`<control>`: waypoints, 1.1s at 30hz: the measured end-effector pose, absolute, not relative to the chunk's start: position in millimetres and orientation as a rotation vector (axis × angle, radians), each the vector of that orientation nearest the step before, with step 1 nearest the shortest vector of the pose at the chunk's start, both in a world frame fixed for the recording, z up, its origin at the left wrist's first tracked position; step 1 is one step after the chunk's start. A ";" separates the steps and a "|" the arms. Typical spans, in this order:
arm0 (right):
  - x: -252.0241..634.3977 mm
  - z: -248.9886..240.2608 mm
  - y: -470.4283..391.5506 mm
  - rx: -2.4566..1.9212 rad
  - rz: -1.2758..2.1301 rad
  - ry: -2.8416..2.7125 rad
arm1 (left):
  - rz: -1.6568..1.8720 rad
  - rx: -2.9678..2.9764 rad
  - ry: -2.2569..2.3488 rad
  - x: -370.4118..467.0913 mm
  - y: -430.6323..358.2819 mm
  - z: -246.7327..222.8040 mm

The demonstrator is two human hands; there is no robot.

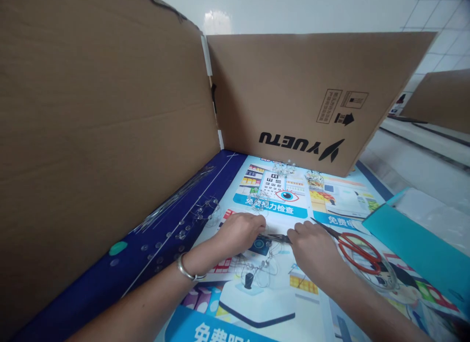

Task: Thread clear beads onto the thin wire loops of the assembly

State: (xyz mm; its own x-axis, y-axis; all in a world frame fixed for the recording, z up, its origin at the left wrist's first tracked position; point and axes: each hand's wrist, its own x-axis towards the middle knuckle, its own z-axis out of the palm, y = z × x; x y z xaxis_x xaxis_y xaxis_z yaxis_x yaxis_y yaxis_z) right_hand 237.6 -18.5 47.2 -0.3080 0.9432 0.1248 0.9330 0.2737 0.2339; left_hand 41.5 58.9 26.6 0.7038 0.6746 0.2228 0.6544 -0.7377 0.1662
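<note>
A broad sheet of plain brown cardboard point(103, 111), matte and faintly creased, stands along the left. It meets a second upright cardboard panel point(293, 87) at a corner with white strips; this one carries upside-down black YUETU lettering. Below them lies a flat printed table covering point(271, 315), dark blue along the left and pale with coloured pictures elsewhere. At the right is a smooth turquoise box point(414, 254) with straight edges.

The right hand point(312, 241) reaches in from the lower right, knuckles up, its fingers clenched around metal pliers point(281, 238) that point left. The left hand point(242, 232) comes from the lower left, back up, its fingers curled closed at the tip of the pliers; what they pinch is hidden. A smooth, silvery round bangle point(188, 271) circles the left wrist.

Scissors point(358, 251) with looped red handles and dark blades lie just beside the right hand, over part of a round wire coil point(391, 278). A tangle of thin looped wire with clear beads point(264, 268) lies between the forearms, just below the pliers. More beaded wire clusters point(284, 168) lie near the back panel. Straight, thin wires point(172, 200) and loose, glassy round beads point(181, 232) lie on the blue, near a flat green oval point(118, 248).
</note>
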 end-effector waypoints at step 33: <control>228.3 36.8 -17.9 1.648 0.494 2.513 | 0.159 2.922 1.170 39.2 55.1 35.3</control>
